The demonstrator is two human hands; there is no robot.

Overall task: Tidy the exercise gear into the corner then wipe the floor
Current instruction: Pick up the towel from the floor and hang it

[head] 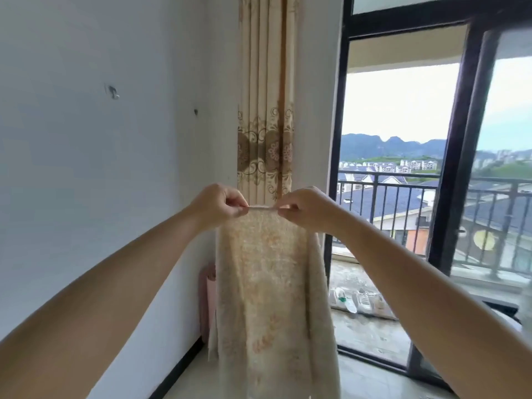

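A long beige towel-like cloth (pixel 267 283) with a faint orange pattern hangs straight down in front of me. My left hand (pixel 217 204) pinches its top edge at the left. My right hand (pixel 306 207) pinches the same edge at the right, a short strip of hem stretched between them. Both arms are held out at chest height. Behind the cloth, in the room's corner, a pink rolled object (pixel 208 298) stands upright against the wall, mostly hidden by the cloth.
A cream curtain (pixel 266 110) with a brown floral band hangs in the corner. A white wall (pixel 100 168) with small hooks is at left. Dark-framed glass doors (pixel 449 182) at right open onto a balcony with several shoes (pixel 359 302) on its floor. Pale tiles lie below.
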